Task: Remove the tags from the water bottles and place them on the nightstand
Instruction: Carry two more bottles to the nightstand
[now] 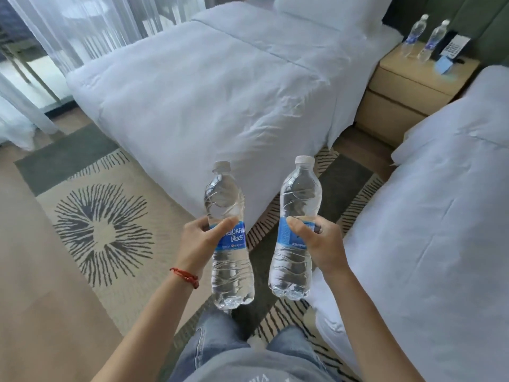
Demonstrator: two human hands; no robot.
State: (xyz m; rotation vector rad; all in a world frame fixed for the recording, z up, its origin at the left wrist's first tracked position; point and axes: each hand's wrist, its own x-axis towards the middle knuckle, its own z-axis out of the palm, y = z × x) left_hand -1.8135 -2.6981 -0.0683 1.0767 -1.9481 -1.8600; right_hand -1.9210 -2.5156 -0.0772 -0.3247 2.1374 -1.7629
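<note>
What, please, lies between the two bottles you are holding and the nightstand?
In the head view, the bed's white corner and striped rug lie between the held bottles and the nightstand.

A single wide-angle camera rides on the person's head and looks forward and steeply down. At six o'clock, right at the bottom edge, it takes in the person's own shirt and jeans [220, 351], so the body lies directly beneath it. Both forearms reach up from there into the centre, where the left hand [202, 239] and right hand [321, 241] sit nearest the lens. The far end of the view tilts up toward one o'clock, where the nightstand [405, 78] appears small and well apart. Straight lines bow near the edges. No second view exists.
</note>
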